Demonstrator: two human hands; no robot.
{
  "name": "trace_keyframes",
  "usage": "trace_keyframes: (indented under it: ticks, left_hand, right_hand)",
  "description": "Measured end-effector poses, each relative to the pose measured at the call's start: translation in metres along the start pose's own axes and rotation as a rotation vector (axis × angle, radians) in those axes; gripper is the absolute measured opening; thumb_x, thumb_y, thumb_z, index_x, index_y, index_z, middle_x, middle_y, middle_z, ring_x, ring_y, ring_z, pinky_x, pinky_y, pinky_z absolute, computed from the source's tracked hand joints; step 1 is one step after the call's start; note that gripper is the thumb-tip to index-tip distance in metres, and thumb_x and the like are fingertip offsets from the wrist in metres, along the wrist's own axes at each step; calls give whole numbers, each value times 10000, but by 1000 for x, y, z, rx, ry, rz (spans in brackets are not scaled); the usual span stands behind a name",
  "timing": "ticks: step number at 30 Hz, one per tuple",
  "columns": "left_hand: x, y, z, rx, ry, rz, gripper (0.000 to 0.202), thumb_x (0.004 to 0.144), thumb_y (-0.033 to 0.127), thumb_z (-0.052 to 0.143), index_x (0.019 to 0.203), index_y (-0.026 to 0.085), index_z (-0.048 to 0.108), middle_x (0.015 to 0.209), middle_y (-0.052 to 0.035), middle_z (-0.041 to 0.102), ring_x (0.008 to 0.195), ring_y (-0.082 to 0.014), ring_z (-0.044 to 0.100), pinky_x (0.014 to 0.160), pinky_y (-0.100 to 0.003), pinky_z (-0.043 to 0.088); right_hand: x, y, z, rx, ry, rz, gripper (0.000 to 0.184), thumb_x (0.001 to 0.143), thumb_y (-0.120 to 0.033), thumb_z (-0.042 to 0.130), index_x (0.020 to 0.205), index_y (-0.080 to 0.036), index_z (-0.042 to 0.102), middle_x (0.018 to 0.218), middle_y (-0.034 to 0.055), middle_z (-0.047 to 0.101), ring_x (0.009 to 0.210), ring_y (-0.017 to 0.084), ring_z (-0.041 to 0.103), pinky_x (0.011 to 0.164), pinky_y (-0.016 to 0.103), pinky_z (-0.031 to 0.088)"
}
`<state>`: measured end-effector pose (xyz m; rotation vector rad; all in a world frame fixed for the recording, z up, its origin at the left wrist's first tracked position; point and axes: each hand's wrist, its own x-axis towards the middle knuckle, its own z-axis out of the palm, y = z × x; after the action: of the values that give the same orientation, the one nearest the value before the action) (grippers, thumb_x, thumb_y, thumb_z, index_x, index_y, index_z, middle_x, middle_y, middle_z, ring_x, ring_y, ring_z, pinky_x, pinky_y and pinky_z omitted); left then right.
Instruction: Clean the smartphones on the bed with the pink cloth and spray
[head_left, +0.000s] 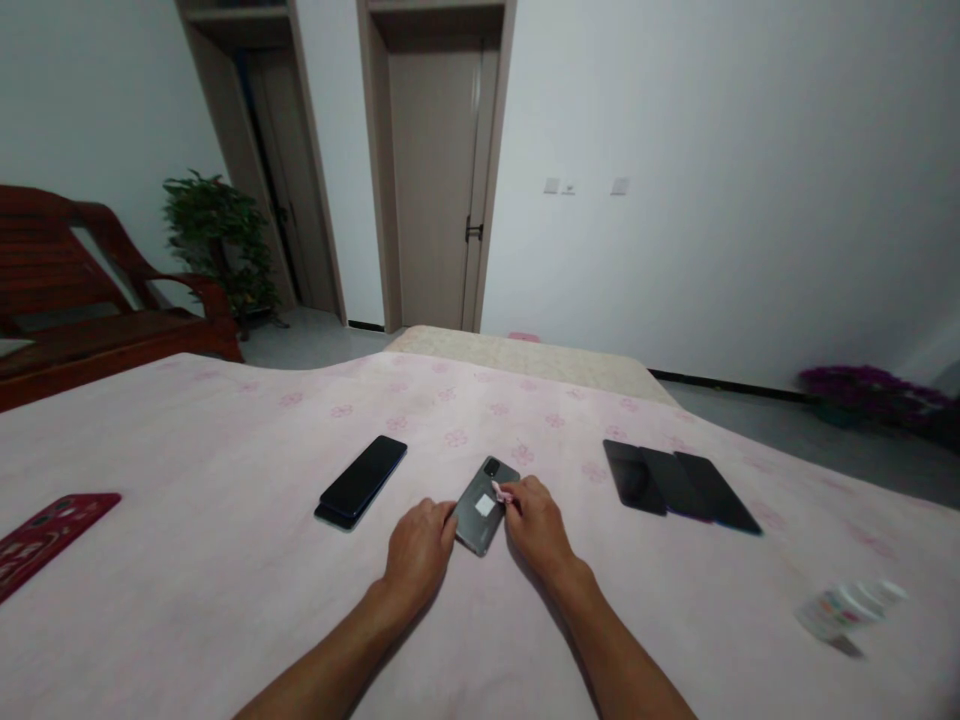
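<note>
A grey smartphone (471, 525) lies back side up on the pink flowered cloth, its camera bump at the far end and a white square label on its back. My left hand (420, 545) grips the phone's left edge, thumb against the side. Above the phone's right side, my right hand (538, 520) pinches a small pinkish-white piece (501, 492), perhaps cloth or tissue, that touches the back near the label. To the left, two stacked dark phones (365, 478) lie screen up. Several dark phones (675, 482) overlap in a row at the right.
A red phone or phone case (56, 535) lies at the far left. A white bottle (847, 608), blurred, is at the right front. The flowered cloth (225, 450) covers the surface. Beyond stand a wooden bench (97, 270), a potted plant (221, 235) and a door (435, 180).
</note>
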<state>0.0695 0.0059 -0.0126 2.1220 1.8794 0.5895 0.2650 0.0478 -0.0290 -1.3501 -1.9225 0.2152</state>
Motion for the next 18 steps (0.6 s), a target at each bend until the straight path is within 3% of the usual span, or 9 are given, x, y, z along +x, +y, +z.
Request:
trace_keyframes:
  ticks: [5,8,10,13,18]
  left_hand:
    - [-4,12,2,87,8,26,354,911,483,571,1114,210,671,1053,-84,625,1008,-246,590,872,-335,428]
    - [-7,20,6,154,30,47,608,782,531,713,1252,164,593,1143,-115,603,1080,-294,549,934,-391,416]
    - [-7,24,8,192,26,58,670,756,505,746,1292,148,561,1160,-123,602,1082,-305,545,946,-417,415]
    - [-6,28,8,239,12,85,557,803,439,718,1251,136,587,1111,-129,623,1048,-305,565,939,-434,425]
    - [-4,29,7,266,32,128,326,873,346,633,1113,127,662,1000,-137,666,989,-314,611,893,-436,458]
  right_hand:
    - [-13,-13,0,107,-133,-181,266,836,-41,547,945,-202,728,897,55,622,902,201,572,816,307,465]
    - [-7,-5,0,71,-85,-101,282,823,-30,539,932,-199,737,873,59,612,888,209,569,802,317,465]
    - [-2,2,-1,36,-21,-21,277,820,-35,532,921,-185,741,856,65,605,865,215,572,794,330,464]
    - [-2,4,-4,69,8,-11,270,833,-57,525,929,-184,743,844,62,609,844,212,580,788,333,465]
    - [-13,-14,-8,246,-92,-182,283,836,-54,539,940,-223,740,865,39,620,856,187,585,788,301,474]
